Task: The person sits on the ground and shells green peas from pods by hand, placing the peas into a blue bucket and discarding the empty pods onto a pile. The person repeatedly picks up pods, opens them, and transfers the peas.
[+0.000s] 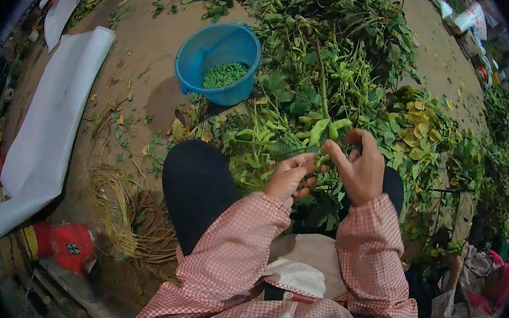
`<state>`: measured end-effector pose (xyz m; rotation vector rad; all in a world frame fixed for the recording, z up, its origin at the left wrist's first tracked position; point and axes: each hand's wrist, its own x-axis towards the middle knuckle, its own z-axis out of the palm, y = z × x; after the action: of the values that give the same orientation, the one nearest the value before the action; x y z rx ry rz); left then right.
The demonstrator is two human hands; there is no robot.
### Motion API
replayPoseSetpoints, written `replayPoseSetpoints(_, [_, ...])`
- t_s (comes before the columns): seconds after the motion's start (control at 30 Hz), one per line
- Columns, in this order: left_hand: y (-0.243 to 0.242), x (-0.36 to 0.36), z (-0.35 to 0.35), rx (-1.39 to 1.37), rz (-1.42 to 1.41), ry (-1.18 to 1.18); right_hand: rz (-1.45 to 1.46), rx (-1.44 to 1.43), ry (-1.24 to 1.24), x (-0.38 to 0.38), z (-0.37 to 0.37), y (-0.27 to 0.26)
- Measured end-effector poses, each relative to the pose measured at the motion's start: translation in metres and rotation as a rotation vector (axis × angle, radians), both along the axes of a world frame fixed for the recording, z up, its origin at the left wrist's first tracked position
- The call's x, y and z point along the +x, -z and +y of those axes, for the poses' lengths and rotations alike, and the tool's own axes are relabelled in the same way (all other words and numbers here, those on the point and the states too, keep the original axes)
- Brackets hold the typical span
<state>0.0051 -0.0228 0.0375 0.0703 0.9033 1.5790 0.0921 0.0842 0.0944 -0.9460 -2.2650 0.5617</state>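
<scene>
My left hand [293,178] grips the tip end of a bean stem [323,84] that stretches away from me over the leaf pile. Plump green pods [319,129] cluster on this stem just beyond my fingers. Close on the right, my right hand [361,166] has its thumb and fingers apart beside the pods. Whether the thumb tip touches the stem I cannot tell. A blue plastic bucket [187,66] stands beyond my left knee, with shelled green beans [225,76] in its bottom.
Uprooted bean plants [293,9] are heaped ahead, with yellow leaves [418,125] at right. A white sheet [57,105] lies at left. Dry straw-like strands [123,215] and a red packet [71,247] lie lower left. Pink cloth [506,283] shows at the right edge.
</scene>
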Motion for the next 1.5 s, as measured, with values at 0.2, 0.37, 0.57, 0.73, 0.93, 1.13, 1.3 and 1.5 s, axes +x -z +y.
replayPoseSetpoints(0.2, [-0.004, 0.005, 0.003, -0.072, 0.276, 0.192, -0.169, -0.454, -0.184, 0.0, 0.038, 0.026])
replayPoseSetpoints(0.37, [-0.001, -0.01, -0.01, -0.141, 0.475, 0.245, 0.038, -0.782, -0.268, 0.01, 0.046, 0.021])
replayPoseSetpoints(0.57, [-0.015, -0.023, -0.009, -0.027, 0.486, -0.098, 0.129, -0.927, -0.397, 0.017, 0.047, 0.024])
replayPoseSetpoints(0.73, [0.011, -0.022, -0.003, -0.061, 0.963, -0.194, 0.085, -1.028, -0.473, 0.012, 0.037, 0.018])
replayPoseSetpoints(0.93, [0.012, -0.019, -0.003, -0.097, 1.052, -0.103, -0.001, -1.057, -0.362, 0.014, 0.039, 0.005])
replayPoseSetpoints(1.13, [0.001, -0.019, -0.008, -0.133, 0.539, 0.126, -0.049, -0.896, -0.379, 0.01, 0.033, 0.017])
replayPoseSetpoints(1.3, [0.001, -0.016, -0.009, -0.177, 0.597, 0.12, -0.197, -0.636, -0.369, 0.009, 0.032, 0.022])
replayPoseSetpoints(1.5, [0.015, -0.017, -0.004, -0.179, 0.419, 0.163, -0.339, -0.273, -0.309, 0.001, 0.02, 0.033])
